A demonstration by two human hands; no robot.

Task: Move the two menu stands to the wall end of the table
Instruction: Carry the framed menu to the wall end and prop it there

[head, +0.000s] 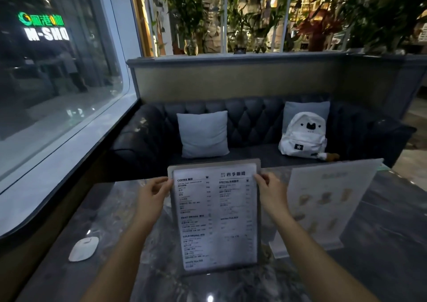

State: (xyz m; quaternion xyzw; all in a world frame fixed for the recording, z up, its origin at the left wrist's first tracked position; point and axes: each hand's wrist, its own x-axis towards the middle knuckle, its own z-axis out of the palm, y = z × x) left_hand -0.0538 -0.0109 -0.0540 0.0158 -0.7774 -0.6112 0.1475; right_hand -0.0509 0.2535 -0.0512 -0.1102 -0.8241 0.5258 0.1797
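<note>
You've got the first menu stand [216, 216] in both hands, upright over mid-table [381, 244]; left hand [152, 195] and right hand [270, 192] each pinch a side edge near the top, thumbs in front. Second stand [328, 204] sits just to its right, untouched. Step 1 of 2, I'd judge; next, carry it left twd the window wall [57, 140], keep it vertical, clear the white puck [83, 248].
</note>
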